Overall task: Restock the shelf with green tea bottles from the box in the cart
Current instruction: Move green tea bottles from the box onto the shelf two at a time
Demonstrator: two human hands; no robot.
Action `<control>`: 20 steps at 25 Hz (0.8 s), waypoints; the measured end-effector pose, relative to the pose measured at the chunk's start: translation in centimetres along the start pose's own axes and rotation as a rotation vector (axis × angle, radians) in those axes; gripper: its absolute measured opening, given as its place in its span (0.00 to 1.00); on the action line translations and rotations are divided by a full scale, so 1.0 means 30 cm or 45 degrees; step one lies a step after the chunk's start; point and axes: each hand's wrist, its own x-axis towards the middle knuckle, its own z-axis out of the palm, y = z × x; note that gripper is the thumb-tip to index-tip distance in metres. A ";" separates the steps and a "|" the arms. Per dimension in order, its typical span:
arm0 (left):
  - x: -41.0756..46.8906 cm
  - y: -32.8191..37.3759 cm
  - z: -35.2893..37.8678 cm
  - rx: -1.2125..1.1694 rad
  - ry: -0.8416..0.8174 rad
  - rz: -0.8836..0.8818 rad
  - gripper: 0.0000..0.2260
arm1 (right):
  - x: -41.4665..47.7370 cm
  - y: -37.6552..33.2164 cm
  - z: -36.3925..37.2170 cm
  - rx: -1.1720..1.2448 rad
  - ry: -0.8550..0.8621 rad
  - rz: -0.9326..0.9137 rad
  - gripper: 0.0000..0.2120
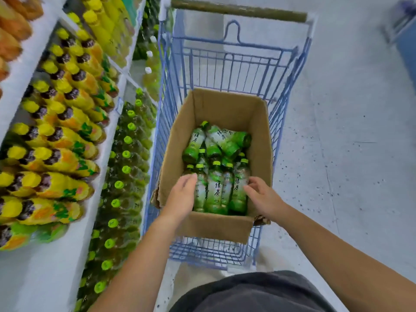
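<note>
- A person's dark garment (247, 293) fills the bottom edge of the view, and two bare forearms reach forward and down from it.
- A blue wire cart (216, 255) stands in front of the person, with an open cardboard box (216, 224) sitting in its near end.
- The left hand (183, 195) reaches over the box's near left corner. Its fingers are loosely extended and rest against the outermost bottle, without wrapping it.
- The right hand (263, 195) reaches in at the near right corner. Its fingers curl towards the bottle on that side, but I cannot tell whether they have hold of it.
- Between the hands, a row of green tea bottles (215, 188) stands against the near wall of the box, caps pointing away.
- More tea bottles (216, 140) lie loosely piled in the middle of the box. Its far end shows bare cardboard.
- On the left, a white shelf (40, 278) runs alongside the cart. Its lower tier holds rows of green-capped bottles (126, 154), packed close along the edge.
- The tier above carries yellow-capped bottles (67, 131), which are blurred.
- Past the box are the cart's empty far end and its handle (238, 11), with speckled grey floor (349, 154) to the right.
- Judged from this, restocking is partly done: the shelf row looks well filled, many bottles remain in the box, and neither hand has lifted one out.
</note>
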 end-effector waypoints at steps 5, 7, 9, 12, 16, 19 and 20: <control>0.225 -0.020 -0.064 0.312 -0.071 -0.035 0.23 | 0.101 0.003 0.107 -0.137 0.018 0.035 0.32; 0.305 -0.047 -0.055 0.372 -0.090 -0.114 0.17 | 0.157 -0.008 0.138 -0.171 -0.025 0.065 0.32; 0.375 -0.074 -0.020 0.344 -0.112 -0.173 0.18 | 0.223 -0.004 0.168 -0.189 -0.053 0.125 0.33; 0.494 -0.129 0.048 0.385 -0.149 -0.290 0.26 | 0.335 0.037 0.237 -0.223 -0.082 0.217 0.32; 0.626 -0.176 0.118 0.767 -0.377 -0.377 0.16 | 0.474 0.055 0.302 -0.317 -0.200 0.356 0.32; 0.675 -0.193 0.143 0.973 -0.440 -0.377 0.12 | 0.547 0.057 0.317 -0.288 -0.186 0.469 0.29; 0.682 -0.196 0.144 0.985 -0.434 -0.370 0.12 | 0.564 0.059 0.322 -0.243 -0.162 0.495 0.30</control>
